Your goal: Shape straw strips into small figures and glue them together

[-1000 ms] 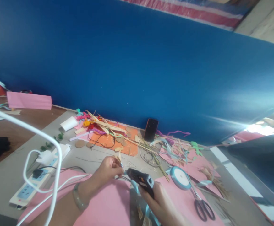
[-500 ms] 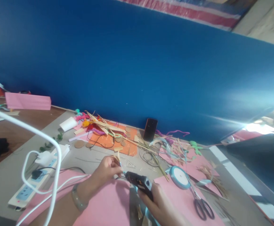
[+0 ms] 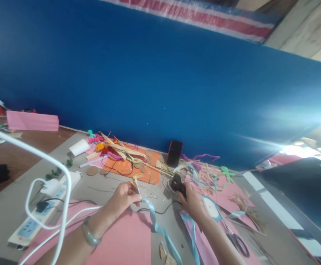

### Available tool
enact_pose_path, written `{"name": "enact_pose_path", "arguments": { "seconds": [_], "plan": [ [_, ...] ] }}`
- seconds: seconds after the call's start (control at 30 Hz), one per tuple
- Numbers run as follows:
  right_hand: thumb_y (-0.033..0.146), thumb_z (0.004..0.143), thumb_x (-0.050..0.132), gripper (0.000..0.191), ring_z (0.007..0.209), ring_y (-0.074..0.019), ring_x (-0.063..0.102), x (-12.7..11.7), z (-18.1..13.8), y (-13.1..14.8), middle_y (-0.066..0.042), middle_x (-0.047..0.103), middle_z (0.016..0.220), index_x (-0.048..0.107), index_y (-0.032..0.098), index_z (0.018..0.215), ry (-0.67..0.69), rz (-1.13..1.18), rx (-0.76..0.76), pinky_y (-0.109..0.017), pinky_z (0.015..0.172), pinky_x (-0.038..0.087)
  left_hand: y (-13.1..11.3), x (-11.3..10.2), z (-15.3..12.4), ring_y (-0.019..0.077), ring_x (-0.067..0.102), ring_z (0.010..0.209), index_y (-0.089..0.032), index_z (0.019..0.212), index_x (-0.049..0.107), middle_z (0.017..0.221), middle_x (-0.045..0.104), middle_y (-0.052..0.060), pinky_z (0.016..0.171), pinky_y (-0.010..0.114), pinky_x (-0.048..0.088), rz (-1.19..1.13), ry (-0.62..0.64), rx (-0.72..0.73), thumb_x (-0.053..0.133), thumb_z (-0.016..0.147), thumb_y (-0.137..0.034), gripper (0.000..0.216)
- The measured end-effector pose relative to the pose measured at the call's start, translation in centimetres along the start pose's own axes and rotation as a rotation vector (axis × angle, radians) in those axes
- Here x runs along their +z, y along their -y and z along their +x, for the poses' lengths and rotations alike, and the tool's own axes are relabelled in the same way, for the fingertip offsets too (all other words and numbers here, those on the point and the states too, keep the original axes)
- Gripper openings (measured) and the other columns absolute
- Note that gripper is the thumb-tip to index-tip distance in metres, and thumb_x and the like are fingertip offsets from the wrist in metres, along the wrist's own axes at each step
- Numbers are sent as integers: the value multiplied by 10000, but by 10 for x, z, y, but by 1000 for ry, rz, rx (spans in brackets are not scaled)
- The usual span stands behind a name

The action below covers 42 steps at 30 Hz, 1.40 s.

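My left hand (image 3: 127,195) is pinched on a small pale straw-like piece (image 3: 135,181), and a light blue ribbon (image 3: 156,224) trails from the fingertips down toward the near edge. On that wrist sits a greenish bangle. My right hand (image 3: 192,198) is wrapped round a black glue gun (image 3: 177,184), which is apart from the ribbon and pointed toward the back of the table. A thin dark cord runs over the table between the two hands. Partly behind my right forearm lie a ribbon spool (image 3: 211,209) and dark-handled scissors (image 3: 240,244).
A white power strip (image 3: 35,221) with plugs stands at left, and a thick white cable (image 3: 66,191) loops in front. Straw strips and colourful bits cover an orange sheet (image 3: 122,169). A phone (image 3: 174,152) leans on the blue partition (image 3: 149,73). Pink sheets (image 3: 127,235) lie in front.
My right hand has drawn the glue gun away from my left fingertips, back and to the right. The blue ribbon now shows hanging from my left hand, which stays almost in place.
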State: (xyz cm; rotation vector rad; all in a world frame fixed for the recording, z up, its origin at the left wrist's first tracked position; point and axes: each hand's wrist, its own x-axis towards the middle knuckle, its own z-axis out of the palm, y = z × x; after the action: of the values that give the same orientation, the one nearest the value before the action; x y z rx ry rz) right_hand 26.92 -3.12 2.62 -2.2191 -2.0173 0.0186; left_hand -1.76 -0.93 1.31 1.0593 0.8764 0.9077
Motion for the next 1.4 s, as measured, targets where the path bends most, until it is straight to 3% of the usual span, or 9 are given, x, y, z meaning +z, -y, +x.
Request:
{"name": "enact_pose_path", "arguments": {
  "seconds": [0.23,0.33,0.43,0.57,0.7,0.8,0.9,1.07,1.4],
  "plan": [
    [287,837,495,268,885,-310,586,15,10,-13,-159,623,947,533,105,1032,-30,-63,46,-401,760,395,-1,-1,-1,119,609,493,-147,671,601,570,641,-20,552,239,484,-51,9,-19,695,646,-150,97],
    [337,840,522,348,991,-359,541,3,-2,1,-185,596,1050,523,120,1112,-130,-59,26,-500,872,340,-2,1,-2,121,612,496,-147,662,599,567,639,-20,547,237,486,-58,35,-10,707,649,-156,109],
    [344,871,515,307,1082,-307,520,-13,-22,31,-118,601,1120,513,219,1152,-158,228,-152,-476,947,329,-4,3,-4,125,609,486,-144,663,597,550,637,-17,515,229,477,-45,67,-32,724,645,-178,133],
    [346,836,594,248,1046,-247,572,-22,-46,78,-60,647,1093,592,231,1055,72,642,-231,-377,880,437,-5,5,-5,126,597,462,-144,666,583,518,625,-21,491,228,467,-23,81,-46,750,621,-200,181],
    [159,742,634,289,946,-223,606,-17,-52,104,-52,687,988,637,211,1027,62,736,-220,-336,820,458,-2,5,-3,137,615,491,-134,657,594,515,636,1,505,220,457,53,75,12,740,634,-200,162],
    [94,723,588,228,854,-212,618,-14,-48,110,-43,702,864,673,199,907,14,718,-217,-331,791,446,1,5,-3,144,620,500,-133,659,605,512,640,9,503,218,450,122,64,28,723,654,-210,141],
    [144,772,582,122,779,-196,614,-15,-45,111,-27,702,781,686,202,803,48,694,-235,-325,767,427,2,5,-3,150,622,513,-141,648,600,512,642,10,493,213,441,187,43,30,695,663,-194,110],
    [217,797,605,113,748,-189,605,-16,-44,113,-33,713,796,708,202,842,58,679,-195,-319,751,416,2,6,-4,153,617,513,-162,639,573,523,651,3,503,223,452,231,-6,33,672,651,-181,102],
    [96,727,535,182,706,-160,609,-7,-39,114,-27,701,744,697,157,783,173,854,-113,-244,651,440,14,7,-2,141,574,507,-173,600,541,510,625,-12,480,215,402,302,-81,73,649,627,-148,114]
  ]
}}
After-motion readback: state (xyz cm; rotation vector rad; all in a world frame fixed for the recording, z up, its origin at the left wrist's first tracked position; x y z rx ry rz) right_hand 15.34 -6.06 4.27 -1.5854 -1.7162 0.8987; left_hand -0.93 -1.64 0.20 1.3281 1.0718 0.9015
